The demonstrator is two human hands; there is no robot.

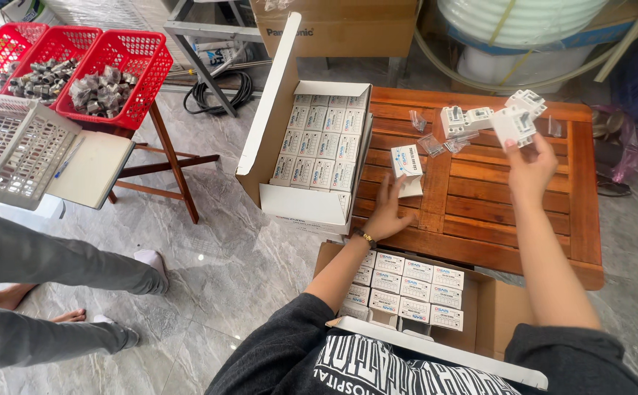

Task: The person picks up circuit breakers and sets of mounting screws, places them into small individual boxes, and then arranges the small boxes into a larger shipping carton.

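- Small white carton (406, 162) pinched in left hand (387, 212), flap end open, held just above wooden slatted counter (480, 212).
- Right hand (529, 167) raised over counter, fingers closed round white electrical device (515, 124).
- More white devices (465, 118) and clear plastic bags (431, 144) lying on counter beyond hands.
- Open cardboard box (311, 205) at counter's left edge, packed with rows of small white cartons, lid standing up.
- Second open box (494, 311) near lap, filled with like cartons.
- Red baskets (114, 77) of dark parts on stand at far left; another person's legs (48, 256) beside them on marble floor.
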